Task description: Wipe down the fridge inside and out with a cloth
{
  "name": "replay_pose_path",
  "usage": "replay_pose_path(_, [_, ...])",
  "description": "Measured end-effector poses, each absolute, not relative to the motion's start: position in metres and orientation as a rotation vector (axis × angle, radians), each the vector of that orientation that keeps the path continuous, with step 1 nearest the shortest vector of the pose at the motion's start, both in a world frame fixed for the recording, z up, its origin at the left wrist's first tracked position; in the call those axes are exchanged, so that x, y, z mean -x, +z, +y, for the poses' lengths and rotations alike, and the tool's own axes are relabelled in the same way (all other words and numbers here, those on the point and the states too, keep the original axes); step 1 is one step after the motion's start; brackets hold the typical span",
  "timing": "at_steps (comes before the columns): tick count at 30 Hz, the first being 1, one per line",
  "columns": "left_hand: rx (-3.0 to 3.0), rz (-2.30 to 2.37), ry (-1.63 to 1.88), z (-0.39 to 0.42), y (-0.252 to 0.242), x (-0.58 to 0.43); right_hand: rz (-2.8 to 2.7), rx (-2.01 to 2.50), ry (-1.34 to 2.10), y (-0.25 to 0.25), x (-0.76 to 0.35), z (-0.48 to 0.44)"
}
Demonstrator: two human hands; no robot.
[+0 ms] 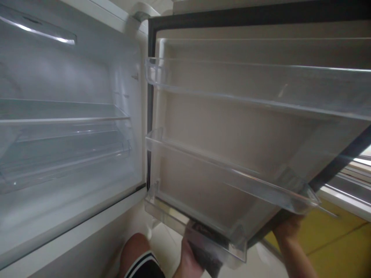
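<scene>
A refrigerator door (220, 135) stands wide open on the right, lined with clear plastic door shelves. At the lowest door shelf (165, 212), my left hand (191, 258) is closed on a dark cloth (207, 256), which bunches against the shelf's front and hangs below it. Part of that hand shows blurred through the clear plastic. My right hand (290, 227) holds the door's lower outer corner; its fingers are mostly hidden behind the edge.
To the left is the lit fridge interior, with a glass shelf (58, 112) and a clear drawer (66, 162). The middle door shelf (232, 170) juts out above my hands. Yellow cabinet fronts (342, 235) stand at the lower right. My knee (136, 249) is below the door.
</scene>
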State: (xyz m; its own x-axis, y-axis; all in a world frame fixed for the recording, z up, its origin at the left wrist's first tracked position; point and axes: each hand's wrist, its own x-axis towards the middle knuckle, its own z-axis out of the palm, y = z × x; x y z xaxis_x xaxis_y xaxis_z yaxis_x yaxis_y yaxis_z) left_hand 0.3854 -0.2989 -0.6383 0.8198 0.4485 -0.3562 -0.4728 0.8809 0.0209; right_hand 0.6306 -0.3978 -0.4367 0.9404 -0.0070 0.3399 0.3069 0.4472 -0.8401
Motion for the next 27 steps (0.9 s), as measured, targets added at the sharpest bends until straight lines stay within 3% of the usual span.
replay_pose_path(3, [0.076,0.360,0.458,-0.327,-0.644,-0.403,-0.309,1.098,-0.197,-0.434,-0.626,-0.398])
replay_pose_path(7, [0.010,0.392,0.600,-0.291,-0.638,-0.380,-0.340,1.081,-0.178,-0.435,-0.626,-0.399])
replay_pose_path(12, [-0.156,0.579,0.813,-0.215,-0.648,-0.282,-0.313,1.040,-0.177,-0.435,-0.626,-0.399])
replay_pose_path(16, [-0.364,0.898,0.918,-0.206,-0.645,-0.190,-0.287,1.044,-0.197,-0.434,-0.626,-0.398])
replay_pose_path(19, [-0.667,0.987,1.238,-0.203,-0.605,-0.156,-0.283,1.056,-0.225,-0.434,-0.626,-0.398])
replay_pose_path(23, [-0.964,0.881,1.738,-0.159,-0.516,-0.186,-0.269,1.085,-0.218,-0.428,-0.619,-0.397])
replay_pose_path(27, [-1.186,0.614,1.544,-0.095,-0.452,-0.250,-0.305,1.119,-0.234,-0.424,-0.612,-0.397])
